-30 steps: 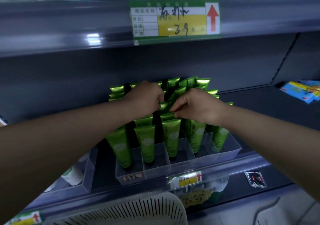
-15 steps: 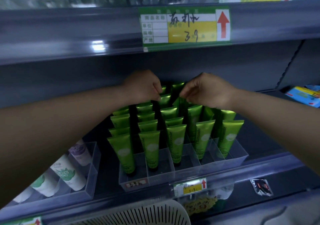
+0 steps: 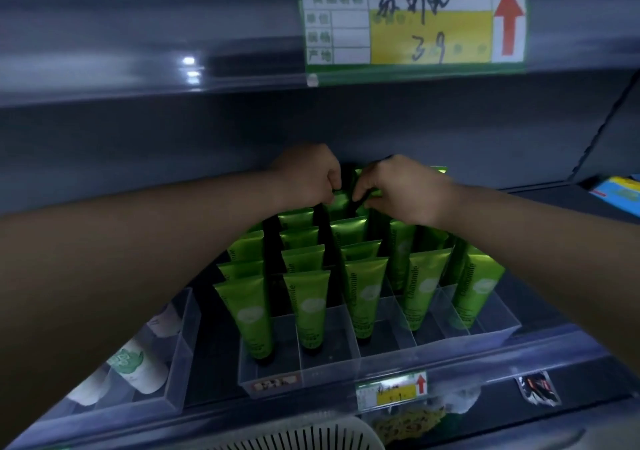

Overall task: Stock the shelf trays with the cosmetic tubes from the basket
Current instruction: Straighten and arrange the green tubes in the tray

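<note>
Five lanes of green tubes (image 3: 308, 307) stand upright in one clear tray (image 3: 329, 370). At its back edge, the left hand (image 3: 308, 176) and right hand (image 3: 398, 190) pinch tube tops with curled fingers. The shop shelf (image 3: 519, 356) is dim and grey, with one white basket (image 3: 311, 435) below its front edge.

Green tubes (image 3: 308, 306); clear tray (image 3: 388, 352); white slotted basket (image 3: 298, 435).

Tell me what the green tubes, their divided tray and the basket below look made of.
The green tubes look like soft plastic or laminate with a metallic sheen; their flat crimped tops catch light. The divided tray seems clear rigid plastic, perhaps acrylic: tubes show through its walls. The basket looks white moulded plastic, matte, with slotted sides.
</note>
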Motion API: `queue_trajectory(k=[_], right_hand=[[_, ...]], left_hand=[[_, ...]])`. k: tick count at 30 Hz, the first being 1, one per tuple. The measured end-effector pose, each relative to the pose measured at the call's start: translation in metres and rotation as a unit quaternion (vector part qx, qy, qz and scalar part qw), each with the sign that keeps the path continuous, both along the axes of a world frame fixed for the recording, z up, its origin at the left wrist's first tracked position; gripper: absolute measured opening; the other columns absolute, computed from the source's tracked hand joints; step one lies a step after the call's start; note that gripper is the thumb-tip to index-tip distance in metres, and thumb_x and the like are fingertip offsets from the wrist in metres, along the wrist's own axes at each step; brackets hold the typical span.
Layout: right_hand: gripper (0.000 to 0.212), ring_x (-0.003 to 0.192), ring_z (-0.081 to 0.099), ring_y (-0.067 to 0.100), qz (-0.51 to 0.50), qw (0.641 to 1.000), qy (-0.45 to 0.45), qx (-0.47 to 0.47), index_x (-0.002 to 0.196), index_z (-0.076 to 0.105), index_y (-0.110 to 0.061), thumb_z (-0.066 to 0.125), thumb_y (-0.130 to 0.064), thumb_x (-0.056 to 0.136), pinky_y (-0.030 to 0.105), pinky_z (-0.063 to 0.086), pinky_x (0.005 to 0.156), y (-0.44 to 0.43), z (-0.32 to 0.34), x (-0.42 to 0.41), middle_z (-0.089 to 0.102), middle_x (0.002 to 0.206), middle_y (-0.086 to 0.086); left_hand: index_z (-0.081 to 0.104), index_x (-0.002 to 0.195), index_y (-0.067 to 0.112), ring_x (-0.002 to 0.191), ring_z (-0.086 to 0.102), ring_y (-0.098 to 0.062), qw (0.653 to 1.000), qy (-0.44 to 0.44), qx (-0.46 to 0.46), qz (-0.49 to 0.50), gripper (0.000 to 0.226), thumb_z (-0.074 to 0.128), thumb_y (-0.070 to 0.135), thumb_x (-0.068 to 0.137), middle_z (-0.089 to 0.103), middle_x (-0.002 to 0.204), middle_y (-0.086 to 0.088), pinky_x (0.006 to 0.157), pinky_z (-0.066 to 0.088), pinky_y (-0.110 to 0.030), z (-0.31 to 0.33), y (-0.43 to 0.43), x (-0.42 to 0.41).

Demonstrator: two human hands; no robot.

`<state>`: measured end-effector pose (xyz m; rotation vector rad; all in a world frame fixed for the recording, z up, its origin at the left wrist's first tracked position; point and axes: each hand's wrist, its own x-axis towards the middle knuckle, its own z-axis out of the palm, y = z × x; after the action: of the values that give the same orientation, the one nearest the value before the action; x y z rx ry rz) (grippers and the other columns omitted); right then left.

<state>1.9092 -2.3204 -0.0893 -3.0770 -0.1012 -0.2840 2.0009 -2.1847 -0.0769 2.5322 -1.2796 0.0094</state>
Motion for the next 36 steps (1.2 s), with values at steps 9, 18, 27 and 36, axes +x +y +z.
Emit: queue_trajectory(k=[9, 18, 27, 36], right_hand=[[0.016, 0.095, 0.064, 0.018, -0.003, 0.999, -0.013, 0.038, 0.097, 0.074, -0.02, 0.067, -0.016, 0.082, 0.031, 0.049, 0.086, 0.001, -0.005, 0.01, 0.071, 0.103, -0.002], [0.014, 0.091, 0.066, 0.017, -0.014, 0.996, -0.016, 0.091, 0.092, 0.075, -0.019, 0.07, -0.016, 0.079, 0.033, 0.051, 0.085, 0.008, -0.005, 0.017, 0.073, 0.096, 0.0], [0.012, 0.089, 0.066, 0.018, -0.018, 0.995, -0.018, 0.101, 0.089, 0.075, -0.019, 0.069, -0.015, 0.079, 0.031, 0.051, 0.084, 0.016, -0.007, 0.021, 0.074, 0.094, 0.0], [0.012, 0.087, 0.066, 0.014, -0.021, 0.992, -0.04, 0.116, 0.089, 0.076, -0.019, 0.069, -0.016, 0.08, 0.024, 0.048, 0.08, 0.017, -0.013, 0.02, 0.074, 0.092, 0.0]], left_hand=[[0.074, 0.092, 0.011, 0.093, 0.066, -0.018, 1.0, -0.025, -0.018, -0.004, 0.02, 0.07, 0.003, 0.074, 0.073, 0.095, -0.005, 0.074, 0.044, -0.02, -0.008, -0.001, 0.006], [0.074, 0.085, 0.01, 0.09, 0.067, -0.022, 0.999, -0.043, -0.033, -0.002, 0.016, 0.062, 0.004, 0.077, 0.073, 0.091, -0.008, 0.073, 0.045, -0.022, -0.01, 0.001, 0.008], [0.072, 0.078, 0.008, 0.087, 0.066, -0.032, 0.998, -0.063, -0.016, -0.005, 0.008, 0.067, 0.014, 0.078, 0.07, 0.088, -0.018, 0.065, 0.043, -0.03, -0.011, -0.001, 0.009], [0.074, 0.077, 0.013, 0.084, 0.067, -0.024, 0.998, -0.054, -0.032, -0.023, 0.009, 0.066, 0.009, 0.076, 0.073, 0.083, -0.01, 0.072, 0.053, -0.035, -0.015, 0.002, 0.015]])
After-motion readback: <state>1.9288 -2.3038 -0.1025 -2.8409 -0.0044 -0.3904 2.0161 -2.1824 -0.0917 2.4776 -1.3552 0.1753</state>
